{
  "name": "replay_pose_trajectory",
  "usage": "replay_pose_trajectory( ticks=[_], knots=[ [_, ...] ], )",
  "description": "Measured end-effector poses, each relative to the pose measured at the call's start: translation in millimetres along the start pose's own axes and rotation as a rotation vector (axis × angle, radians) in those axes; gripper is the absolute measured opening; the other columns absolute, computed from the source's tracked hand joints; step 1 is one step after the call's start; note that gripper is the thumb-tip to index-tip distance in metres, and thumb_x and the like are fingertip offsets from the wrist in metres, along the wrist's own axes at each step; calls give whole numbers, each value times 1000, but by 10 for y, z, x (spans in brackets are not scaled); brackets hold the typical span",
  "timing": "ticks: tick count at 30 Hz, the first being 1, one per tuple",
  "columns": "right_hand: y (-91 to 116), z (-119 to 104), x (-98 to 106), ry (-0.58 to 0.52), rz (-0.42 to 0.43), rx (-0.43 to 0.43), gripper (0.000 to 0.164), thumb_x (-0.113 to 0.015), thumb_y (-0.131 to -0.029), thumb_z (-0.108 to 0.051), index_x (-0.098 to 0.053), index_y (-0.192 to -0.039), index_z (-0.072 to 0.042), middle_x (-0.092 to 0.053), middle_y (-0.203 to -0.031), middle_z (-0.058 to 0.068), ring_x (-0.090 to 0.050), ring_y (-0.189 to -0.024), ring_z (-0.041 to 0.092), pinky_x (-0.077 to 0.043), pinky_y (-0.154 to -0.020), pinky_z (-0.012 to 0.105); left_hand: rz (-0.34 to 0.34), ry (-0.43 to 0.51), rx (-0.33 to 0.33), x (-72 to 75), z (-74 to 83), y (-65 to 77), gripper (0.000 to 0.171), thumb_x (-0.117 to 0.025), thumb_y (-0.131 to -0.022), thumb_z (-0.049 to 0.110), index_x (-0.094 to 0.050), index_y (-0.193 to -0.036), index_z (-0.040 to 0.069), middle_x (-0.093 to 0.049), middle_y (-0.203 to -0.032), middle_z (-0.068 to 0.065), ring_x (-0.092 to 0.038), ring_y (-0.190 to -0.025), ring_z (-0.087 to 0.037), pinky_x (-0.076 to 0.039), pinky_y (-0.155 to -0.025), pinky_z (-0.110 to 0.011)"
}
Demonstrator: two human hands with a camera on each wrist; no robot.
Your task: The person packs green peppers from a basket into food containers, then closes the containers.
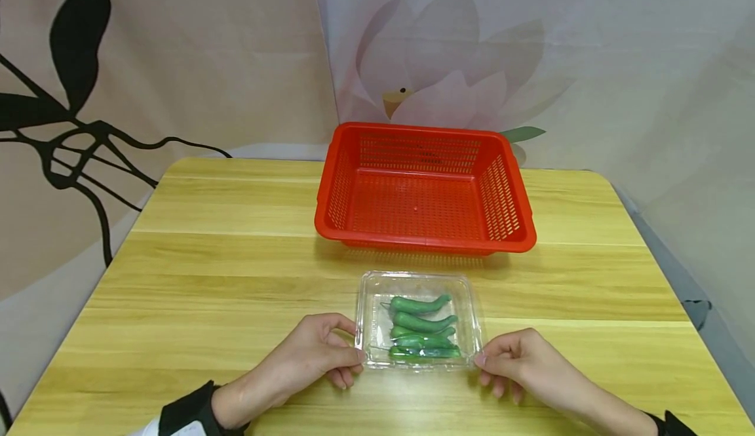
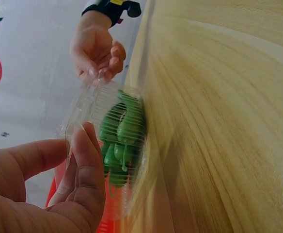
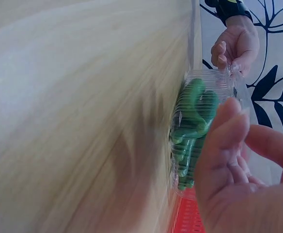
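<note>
A clear plastic clamshell box (image 1: 373,292) stands near the front of the table, with several green chili peppers (image 1: 423,324) lying in a row inside. My left hand (image 1: 318,351) pinches the rim at its near left corner between thumb and fingers. At the near right corner, my right hand (image 1: 525,360) pinches the rim the same way. Both wrist views show the ribbed side wall and the peppers (image 2: 129,124) behind it, low over the wood. Thin clear plastic of the lid (image 3: 242,92) runs along the top, between the two hands.
Behind the box, a red plastic basket (image 1: 425,242) with slotted walls stands at the back of the wooden table (image 1: 206,272). A printed cloth backdrop (image 1: 248,49) hangs just beyond the table's far edge.
</note>
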State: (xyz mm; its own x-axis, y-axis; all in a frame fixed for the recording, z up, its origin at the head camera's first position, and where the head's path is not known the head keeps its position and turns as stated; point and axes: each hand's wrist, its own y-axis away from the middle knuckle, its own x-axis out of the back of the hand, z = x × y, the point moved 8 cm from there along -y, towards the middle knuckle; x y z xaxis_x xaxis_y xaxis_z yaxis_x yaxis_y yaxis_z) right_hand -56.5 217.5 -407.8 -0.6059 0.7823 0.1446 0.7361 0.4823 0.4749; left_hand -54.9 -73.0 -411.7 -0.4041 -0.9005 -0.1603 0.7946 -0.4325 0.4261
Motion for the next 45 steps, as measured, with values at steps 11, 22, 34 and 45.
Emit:
replay_pose_trajectory(
  ticks=[11, 22, 34, 45],
  knots=[
    [-28, 26, -63, -116, -84, -12, 30, -61, -106, -16, -66, -97, 12, -72, -86, 14, -66, -66, 11, -53, -51, 20, 9, -5, 0, 3, 20, -13, 42, -77, -92, 3, -55, -123, -14, -75, -87, -21, -69, -63, -17, -62, -62, -30],
    [-25, 23, -85, -148, -108, 16, 34, -59, -106, -14, -60, -99, 19, -70, -84, 10, -65, -66, 10, -54, -54, 20, 15, 2, 5, -4, 16, -29, 42, -78, -91, 2, -54, -122, -13, -75, -87, -21, -69, -62, -17, -62, -61, -29],
    [-32, 39, -74, -145, -92, 12, 33, -60, -106, -14, -60, -97, 18, -70, -83, 10, -65, -65, 11, -55, -53, 21, 11, 33, 9, 6, 6, -55, 41, -76, -91, -1, -52, -122, -13, -75, -87, -20, -70, -65, -18, -62, -63, -29],
    [-41, 35, -73, -141, -89, 8, 30, -61, -106, -14, -62, -96, 14, -69, -82, 10, -64, -65, 11, -55, -54, 22, 15, 46, 1, 2, -7, -66, 44, -75, -90, -3, -50, -124, -13, -75, -86, -20, -70, -64, -18, -62, -62, -29]
  ],
)
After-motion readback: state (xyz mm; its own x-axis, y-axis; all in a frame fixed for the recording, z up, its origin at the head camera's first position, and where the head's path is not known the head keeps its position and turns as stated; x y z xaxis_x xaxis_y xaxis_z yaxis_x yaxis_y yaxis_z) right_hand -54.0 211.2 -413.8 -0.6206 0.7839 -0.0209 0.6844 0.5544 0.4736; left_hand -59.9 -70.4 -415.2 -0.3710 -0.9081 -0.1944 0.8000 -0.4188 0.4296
